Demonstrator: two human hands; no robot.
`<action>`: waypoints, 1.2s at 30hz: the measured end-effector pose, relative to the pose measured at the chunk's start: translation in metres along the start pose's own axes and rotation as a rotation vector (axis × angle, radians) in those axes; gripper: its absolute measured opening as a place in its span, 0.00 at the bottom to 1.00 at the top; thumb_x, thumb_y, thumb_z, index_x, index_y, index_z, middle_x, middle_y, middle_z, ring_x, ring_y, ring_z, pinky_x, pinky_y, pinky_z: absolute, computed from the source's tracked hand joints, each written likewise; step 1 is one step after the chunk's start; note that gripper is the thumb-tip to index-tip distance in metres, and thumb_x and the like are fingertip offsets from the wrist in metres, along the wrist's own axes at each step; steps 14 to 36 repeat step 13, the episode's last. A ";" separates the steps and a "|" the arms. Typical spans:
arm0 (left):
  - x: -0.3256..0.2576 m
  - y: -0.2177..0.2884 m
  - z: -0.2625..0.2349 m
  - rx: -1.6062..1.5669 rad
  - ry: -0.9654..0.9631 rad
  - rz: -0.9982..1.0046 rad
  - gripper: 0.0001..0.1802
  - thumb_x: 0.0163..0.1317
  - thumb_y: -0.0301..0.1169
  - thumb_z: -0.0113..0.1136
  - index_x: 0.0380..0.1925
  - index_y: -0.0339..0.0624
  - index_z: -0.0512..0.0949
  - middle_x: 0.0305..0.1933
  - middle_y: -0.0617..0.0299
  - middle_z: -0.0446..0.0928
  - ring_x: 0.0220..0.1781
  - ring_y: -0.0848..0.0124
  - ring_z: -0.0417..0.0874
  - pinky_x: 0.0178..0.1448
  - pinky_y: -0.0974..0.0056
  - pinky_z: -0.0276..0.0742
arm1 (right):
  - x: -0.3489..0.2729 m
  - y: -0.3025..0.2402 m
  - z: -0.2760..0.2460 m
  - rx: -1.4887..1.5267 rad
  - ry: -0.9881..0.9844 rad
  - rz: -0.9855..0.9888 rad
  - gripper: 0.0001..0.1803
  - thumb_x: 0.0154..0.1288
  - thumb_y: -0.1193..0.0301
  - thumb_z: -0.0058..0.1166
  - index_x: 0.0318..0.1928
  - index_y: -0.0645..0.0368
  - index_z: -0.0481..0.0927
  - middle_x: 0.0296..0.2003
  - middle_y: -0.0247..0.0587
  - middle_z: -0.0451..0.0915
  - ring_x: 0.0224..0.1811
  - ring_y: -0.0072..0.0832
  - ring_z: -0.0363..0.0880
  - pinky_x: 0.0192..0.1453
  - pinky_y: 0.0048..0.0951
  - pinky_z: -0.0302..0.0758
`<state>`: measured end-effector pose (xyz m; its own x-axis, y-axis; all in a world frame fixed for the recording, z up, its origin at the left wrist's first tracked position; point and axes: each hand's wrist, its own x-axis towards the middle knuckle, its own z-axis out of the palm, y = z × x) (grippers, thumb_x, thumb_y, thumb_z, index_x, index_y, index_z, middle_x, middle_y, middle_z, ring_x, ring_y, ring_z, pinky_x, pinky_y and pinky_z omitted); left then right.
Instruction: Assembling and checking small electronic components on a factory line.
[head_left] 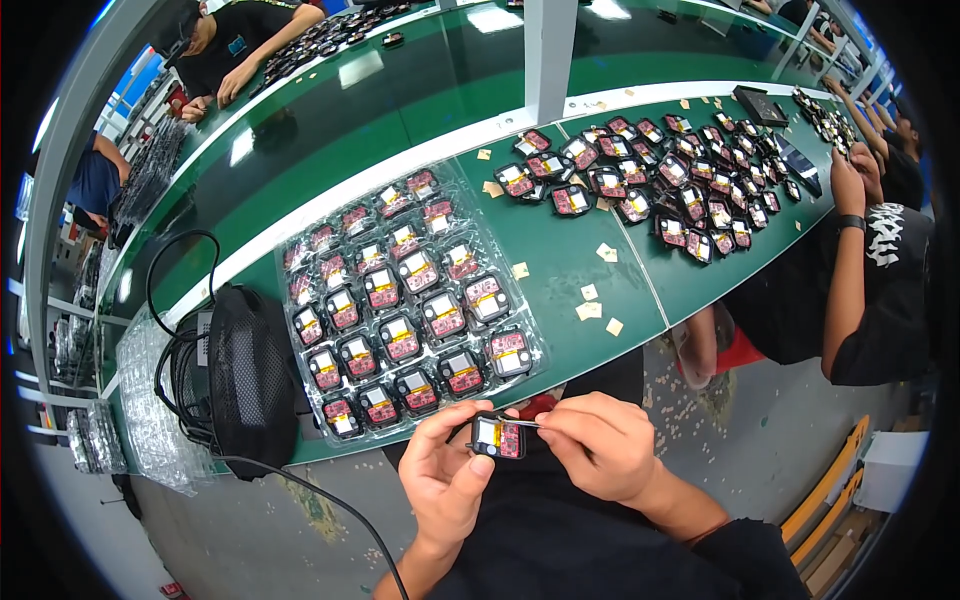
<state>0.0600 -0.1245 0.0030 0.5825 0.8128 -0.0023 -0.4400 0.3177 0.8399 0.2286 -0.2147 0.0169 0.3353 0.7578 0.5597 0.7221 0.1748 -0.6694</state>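
Observation:
Just beyond the table's near edge, my left hand [445, 485] grips a small black device housing [487, 452] between thumb and fingers. Inside its open face are a red circuit board, a silver-white rectangular part and yellow tape. My right hand [605, 445] pinches slim metal tweezers [524, 422], their tip over the upper part of the housing. Whether the tip touches the board is too small to tell. In front of my hands lies a clear plastic tray [534, 335] with rows of similar housings, open faces up.
More housings [690, 205] lie piled on the green table [570, 360] at right, among small beige paper pieces [589, 310]. A black mesh bag [255, 375] and cable [340, 495] are at left. A co-worker's arm [848, 260] is on the right; another person [240, 45] sits across.

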 end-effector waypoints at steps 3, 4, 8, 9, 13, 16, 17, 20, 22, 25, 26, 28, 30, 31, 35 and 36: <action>0.001 0.001 0.000 0.005 -0.014 0.005 0.28 0.63 0.23 0.70 0.62 0.29 0.71 0.64 0.42 0.75 0.65 0.46 0.81 0.72 0.47 0.75 | 0.001 0.000 -0.002 0.141 -0.049 0.126 0.10 0.56 0.81 0.70 0.40 0.64 0.86 0.33 0.42 0.85 0.30 0.35 0.85 0.33 0.31 0.81; 0.001 0.001 0.001 0.012 -0.030 0.019 0.28 0.63 0.22 0.69 0.62 0.28 0.71 0.65 0.42 0.75 0.66 0.46 0.80 0.71 0.48 0.76 | 0.002 0.001 -0.003 0.127 -0.058 0.124 0.10 0.56 0.81 0.69 0.40 0.64 0.86 0.33 0.42 0.84 0.30 0.35 0.85 0.33 0.32 0.82; -0.001 0.004 0.002 0.052 -0.027 0.019 0.28 0.64 0.20 0.68 0.63 0.28 0.71 0.65 0.41 0.74 0.66 0.48 0.80 0.70 0.51 0.77 | 0.001 0.003 0.000 0.038 -0.045 0.038 0.10 0.56 0.81 0.69 0.40 0.64 0.86 0.32 0.42 0.84 0.29 0.35 0.84 0.32 0.33 0.81; -0.001 0.005 0.001 0.062 -0.037 0.018 0.28 0.64 0.19 0.68 0.63 0.27 0.70 0.66 0.41 0.74 0.67 0.49 0.80 0.69 0.53 0.78 | 0.001 0.003 0.000 0.037 -0.045 0.038 0.10 0.56 0.81 0.69 0.40 0.64 0.86 0.32 0.42 0.84 0.29 0.35 0.84 0.32 0.33 0.81; 0.000 0.006 -0.001 0.086 -0.044 0.001 0.29 0.64 0.20 0.68 0.64 0.26 0.70 0.67 0.40 0.73 0.67 0.52 0.79 0.68 0.55 0.78 | -0.001 0.003 0.003 0.000 -0.022 0.015 0.12 0.54 0.81 0.70 0.40 0.64 0.85 0.33 0.41 0.83 0.28 0.35 0.84 0.31 0.32 0.80; 0.000 0.006 -0.001 0.086 -0.044 0.001 0.29 0.64 0.20 0.68 0.64 0.26 0.70 0.67 0.40 0.73 0.67 0.52 0.79 0.68 0.55 0.78 | -0.001 0.003 0.003 0.000 -0.022 0.015 0.12 0.54 0.81 0.70 0.40 0.64 0.85 0.33 0.41 0.83 0.28 0.35 0.84 0.31 0.32 0.80; 0.000 0.006 -0.001 0.086 -0.044 0.001 0.29 0.64 0.20 0.68 0.64 0.26 0.70 0.67 0.40 0.73 0.67 0.52 0.79 0.68 0.55 0.78 | -0.001 0.003 0.003 0.000 -0.022 0.015 0.12 0.54 0.81 0.70 0.40 0.64 0.85 0.33 0.41 0.83 0.28 0.35 0.84 0.31 0.32 0.80; 0.000 0.006 -0.001 0.086 -0.044 0.001 0.29 0.64 0.20 0.68 0.64 0.26 0.70 0.67 0.40 0.73 0.67 0.52 0.79 0.68 0.55 0.78 | -0.001 0.003 0.003 0.000 -0.022 0.015 0.12 0.54 0.81 0.70 0.40 0.64 0.85 0.33 0.41 0.83 0.28 0.35 0.84 0.31 0.32 0.80; 0.000 0.006 -0.001 0.086 -0.044 0.001 0.29 0.64 0.20 0.68 0.64 0.26 0.70 0.67 0.40 0.73 0.67 0.52 0.79 0.68 0.55 0.78 | -0.001 0.003 0.003 0.000 -0.022 0.015 0.12 0.54 0.81 0.70 0.40 0.64 0.85 0.33 0.41 0.83 0.28 0.35 0.84 0.31 0.32 0.80; 0.000 0.006 -0.001 0.086 -0.044 0.001 0.29 0.64 0.20 0.68 0.64 0.26 0.70 0.67 0.40 0.73 0.67 0.52 0.79 0.68 0.55 0.78 | -0.001 0.003 0.003 0.000 -0.022 0.015 0.12 0.54 0.81 0.70 0.40 0.64 0.85 0.33 0.41 0.83 0.28 0.35 0.84 0.31 0.32 0.80; 0.000 0.006 -0.001 0.086 -0.044 0.001 0.29 0.64 0.20 0.68 0.64 0.26 0.70 0.67 0.40 0.73 0.67 0.52 0.79 0.68 0.55 0.78 | -0.001 0.003 0.003 0.000 -0.022 0.015 0.12 0.54 0.81 0.70 0.40 0.64 0.85 0.33 0.41 0.83 0.28 0.35 0.84 0.31 0.32 0.80; 0.000 0.006 -0.001 0.086 -0.044 0.001 0.29 0.64 0.20 0.68 0.64 0.26 0.70 0.67 0.40 0.73 0.67 0.52 0.79 0.68 0.55 0.78 | -0.001 0.003 0.003 0.000 -0.022 0.015 0.12 0.54 0.81 0.70 0.40 0.64 0.85 0.33 0.41 0.83 0.28 0.35 0.84 0.31 0.32 0.80; 0.000 0.006 -0.001 0.086 -0.044 0.001 0.29 0.64 0.20 0.68 0.64 0.26 0.70 0.67 0.40 0.73 0.67 0.52 0.79 0.68 0.55 0.78 | -0.001 0.003 0.003 0.000 -0.022 0.015 0.12 0.54 0.81 0.70 0.40 0.64 0.85 0.33 0.41 0.83 0.28 0.35 0.84 0.31 0.32 0.80; 0.000 0.006 -0.001 0.086 -0.044 0.001 0.29 0.64 0.20 0.68 0.64 0.26 0.70 0.67 0.40 0.73 0.67 0.52 0.79 0.68 0.55 0.78 | -0.001 0.003 0.003 0.000 -0.022 0.015 0.12 0.54 0.81 0.70 0.40 0.64 0.85 0.33 0.41 0.83 0.28 0.35 0.84 0.31 0.32 0.80; 0.000 0.006 -0.001 0.086 -0.044 0.001 0.29 0.64 0.20 0.68 0.64 0.26 0.70 0.67 0.40 0.73 0.67 0.52 0.79 0.68 0.55 0.78 | -0.001 0.003 0.003 0.000 -0.022 0.015 0.12 0.54 0.81 0.70 0.40 0.64 0.85 0.33 0.41 0.83 0.28 0.35 0.84 0.31 0.32 0.80; 0.000 0.006 -0.001 0.086 -0.044 0.001 0.29 0.64 0.20 0.68 0.64 0.26 0.70 0.67 0.40 0.73 0.67 0.52 0.79 0.68 0.55 0.78 | -0.001 0.003 0.003 0.000 -0.022 0.015 0.12 0.54 0.81 0.70 0.40 0.64 0.85 0.33 0.41 0.83 0.28 0.35 0.84 0.31 0.32 0.80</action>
